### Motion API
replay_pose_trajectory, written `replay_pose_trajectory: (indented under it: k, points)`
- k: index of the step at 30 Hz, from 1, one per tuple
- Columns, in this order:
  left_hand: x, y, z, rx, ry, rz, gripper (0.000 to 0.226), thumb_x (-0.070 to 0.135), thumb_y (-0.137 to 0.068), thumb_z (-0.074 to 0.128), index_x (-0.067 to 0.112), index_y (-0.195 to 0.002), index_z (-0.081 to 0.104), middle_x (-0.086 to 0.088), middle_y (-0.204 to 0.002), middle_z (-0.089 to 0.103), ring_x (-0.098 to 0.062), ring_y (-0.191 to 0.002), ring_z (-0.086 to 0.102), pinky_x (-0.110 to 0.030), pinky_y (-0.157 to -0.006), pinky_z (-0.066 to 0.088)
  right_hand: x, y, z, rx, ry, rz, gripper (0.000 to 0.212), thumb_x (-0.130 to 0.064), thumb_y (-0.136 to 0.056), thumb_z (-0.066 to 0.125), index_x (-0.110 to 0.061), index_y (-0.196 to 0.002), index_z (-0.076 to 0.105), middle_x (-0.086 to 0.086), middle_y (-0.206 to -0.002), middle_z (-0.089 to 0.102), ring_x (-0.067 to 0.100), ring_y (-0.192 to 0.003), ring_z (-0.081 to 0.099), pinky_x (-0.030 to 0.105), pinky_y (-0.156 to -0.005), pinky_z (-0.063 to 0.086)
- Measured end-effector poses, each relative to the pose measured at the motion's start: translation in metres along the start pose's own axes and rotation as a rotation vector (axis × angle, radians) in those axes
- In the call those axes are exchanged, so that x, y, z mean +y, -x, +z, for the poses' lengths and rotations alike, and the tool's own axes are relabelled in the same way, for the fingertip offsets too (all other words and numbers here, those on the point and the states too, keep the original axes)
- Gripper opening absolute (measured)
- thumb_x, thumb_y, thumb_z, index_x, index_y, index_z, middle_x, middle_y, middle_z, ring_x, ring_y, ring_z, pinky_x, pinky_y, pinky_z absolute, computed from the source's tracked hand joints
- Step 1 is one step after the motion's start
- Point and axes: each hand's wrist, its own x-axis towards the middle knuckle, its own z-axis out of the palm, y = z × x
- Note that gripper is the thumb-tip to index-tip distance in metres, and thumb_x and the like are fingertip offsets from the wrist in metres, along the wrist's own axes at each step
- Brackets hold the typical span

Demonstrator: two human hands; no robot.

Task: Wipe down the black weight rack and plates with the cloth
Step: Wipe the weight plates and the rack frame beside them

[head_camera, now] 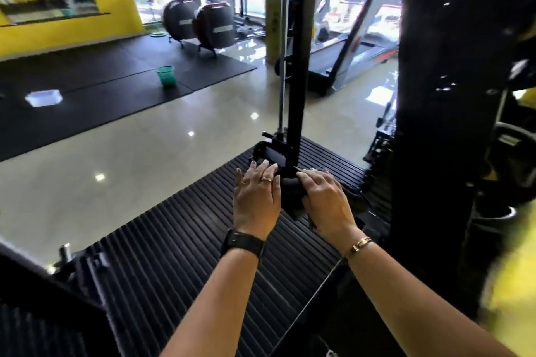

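A black ribbed weight stack [174,255] fills the lower middle, with a black upright post [298,66] rising from its far end. At the foot of that post my right hand [324,203] grips a dark cloth [290,191] bunched against the post's base. My left hand [255,197] lies flat, fingers straight, on the stack just left of the cloth, fingertips near a black bracket [269,153]. A wide black rack column [441,95] stands close on the right.
A thin steel rod [282,52] runs up beside the post. Glossy tiled floor and black mats lie to the left, with a green basket [166,76] and two exercise machines [200,24] beyond. A treadmill [348,46] stands behind the post. Yellow wall at far left.
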Motion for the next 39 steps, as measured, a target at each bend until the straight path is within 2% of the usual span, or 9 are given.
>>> replay_pose_trajectory:
  k: [2, 5, 10, 13, 23, 26, 29, 35, 39]
  points:
    - [0.014, -0.002, 0.011, -0.011, -0.010, 0.040, 0.051, 0.035, -0.095, 0.030, 0.011, -0.118, 0.069, -0.009, -0.123, 0.067, -0.031, -0.120, 0.059, -0.056, -0.103, 0.043, 0.017, 0.006, -0.002, 0.000, 0.004, 0.047, 0.062, 0.003, -0.047, 0.088, -0.002, -0.106, 0.070, 0.012, -0.102, 0.071, 0.031, -0.096, 0.069, 0.047, -0.090, 0.051]
    - [0.039, -0.008, 0.025, -0.022, -0.051, 0.093, 0.047, 0.033, -0.094, 0.033, 0.014, -0.116, 0.070, -0.006, -0.121, 0.068, -0.028, -0.118, 0.061, -0.056, -0.104, 0.043, 0.041, 0.014, -0.003, -0.001, 0.017, 0.107, 0.061, 0.003, -0.051, 0.087, -0.001, -0.109, 0.068, 0.013, -0.104, 0.069, 0.032, -0.097, 0.067, 0.047, -0.093, 0.049]
    - [0.079, -0.023, 0.057, -0.032, -0.058, 0.181, 0.047, 0.032, -0.094, 0.033, 0.014, -0.116, 0.070, -0.005, -0.121, 0.068, -0.027, -0.119, 0.060, -0.059, -0.099, 0.045, 0.092, 0.021, -0.008, 0.018, 0.035, 0.170, 0.061, 0.002, -0.051, 0.087, -0.001, -0.109, 0.068, 0.012, -0.102, 0.069, 0.031, -0.096, 0.067, 0.046, -0.090, 0.053]
    - [0.106, -0.037, 0.080, -0.046, -0.047, 0.177, 0.048, 0.033, -0.095, 0.031, 0.016, -0.117, 0.069, -0.004, -0.123, 0.067, -0.027, -0.123, 0.058, -0.057, -0.107, 0.037, 0.128, 0.019, -0.016, 0.029, 0.075, 0.174, 0.061, -0.002, -0.052, 0.090, -0.001, -0.109, 0.069, 0.011, -0.101, 0.070, 0.029, -0.095, 0.067, 0.042, -0.089, 0.054]
    - [0.219, -0.068, 0.164, -0.119, -0.016, 0.269, 0.050, 0.035, -0.096, 0.028, 0.018, -0.122, 0.067, -0.002, -0.127, 0.065, -0.025, -0.126, 0.056, -0.047, -0.113, 0.023, 0.255, 0.018, -0.050, 0.098, 0.155, 0.250, 0.057, -0.005, -0.055, 0.088, -0.003, -0.109, 0.069, 0.010, -0.104, 0.070, 0.026, -0.098, 0.067, 0.037, -0.091, 0.051]
    - [0.241, -0.074, 0.185, -0.131, -0.009, 0.285, 0.051, 0.037, -0.095, 0.028, 0.018, -0.122, 0.067, -0.002, -0.128, 0.065, -0.024, -0.125, 0.056, -0.046, -0.113, 0.023, 0.283, 0.021, -0.059, 0.114, 0.187, 0.260, 0.056, -0.008, -0.056, 0.089, -0.004, -0.108, 0.070, 0.009, -0.102, 0.071, 0.025, -0.097, 0.068, 0.037, -0.090, 0.052]
    - [0.261, -0.079, 0.202, -0.180, 0.022, 0.267, 0.054, 0.041, -0.097, 0.024, 0.020, -0.128, 0.063, -0.001, -0.135, 0.060, -0.023, -0.133, 0.048, -0.042, -0.117, 0.019, 0.310, 0.024, -0.065, 0.129, 0.214, 0.272, 0.055, -0.008, -0.057, 0.089, -0.004, -0.108, 0.070, 0.008, -0.102, 0.071, 0.024, -0.097, 0.068, 0.038, -0.091, 0.052]
    - [0.288, -0.096, 0.224, -0.252, 0.067, 0.300, 0.046, 0.036, -0.100, 0.031, 0.022, -0.135, 0.057, 0.001, -0.144, 0.051, -0.019, -0.141, 0.037, -0.037, -0.120, 0.008, 0.342, 0.025, -0.070, 0.174, 0.270, 0.309, 0.055, -0.008, -0.053, 0.091, -0.003, -0.105, 0.072, 0.009, -0.099, 0.072, 0.024, -0.094, 0.070, 0.039, -0.089, 0.052]
    - [0.300, -0.108, 0.237, -0.276, 0.102, 0.327, 0.067, 0.049, -0.093, 0.012, 0.023, -0.135, 0.056, 0.002, -0.146, 0.049, -0.018, -0.143, 0.033, -0.034, -0.120, 0.004, 0.363, 0.023, -0.068, 0.181, 0.289, 0.341, 0.056, -0.008, -0.054, 0.091, -0.003, -0.106, 0.071, 0.009, -0.099, 0.072, 0.024, -0.094, 0.069, 0.038, -0.089, 0.053]
